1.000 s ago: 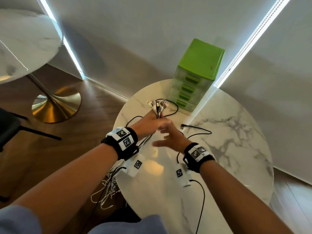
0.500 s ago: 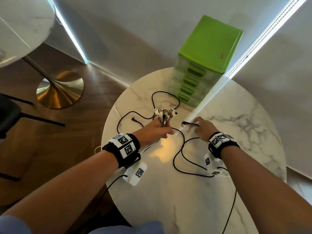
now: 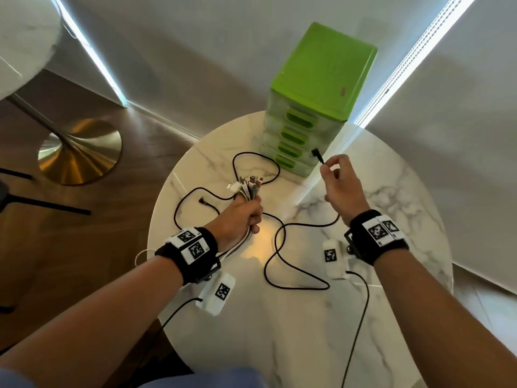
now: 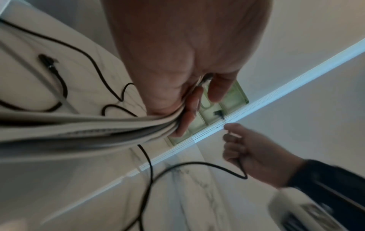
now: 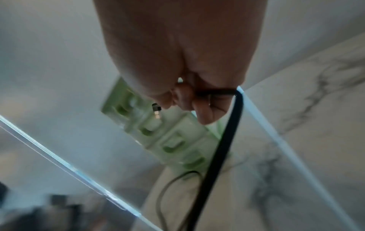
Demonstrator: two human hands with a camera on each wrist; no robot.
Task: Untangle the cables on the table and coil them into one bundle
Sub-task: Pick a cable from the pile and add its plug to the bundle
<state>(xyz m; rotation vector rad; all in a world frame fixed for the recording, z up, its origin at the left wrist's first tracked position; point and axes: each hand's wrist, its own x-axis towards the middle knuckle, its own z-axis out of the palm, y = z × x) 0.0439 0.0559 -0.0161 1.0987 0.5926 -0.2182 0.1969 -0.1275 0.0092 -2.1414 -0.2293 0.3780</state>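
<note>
My left hand [image 3: 242,214] grips a bundle of white and grey cables [image 3: 247,189] over the round marble table [image 3: 307,317], their plugs fanning out above the fist. In the left wrist view the bundle [image 4: 98,129] runs out from under the curled fingers [image 4: 189,112]. My right hand [image 3: 337,186] is raised above the table and pinches a black cable [image 3: 282,242] just below its plug [image 3: 316,154]. That cable hangs from the fist [image 5: 197,100] and loops over the marble. Another black cable [image 3: 195,197] curves to the left of the bundle, its plug lying loose.
A green drawer unit [image 3: 316,102] stands at the table's far edge, close behind my right hand. Grey walls with lit strips [image 3: 405,60] close the corner. A second table's brass foot [image 3: 81,152] and a dark chair leg [image 3: 44,203] stand on the wooden floor at left.
My right hand took the black cable's end off the table and lifted it up toward the drawer unit. The left hand kept its grip on the bundle and barely moved.
</note>
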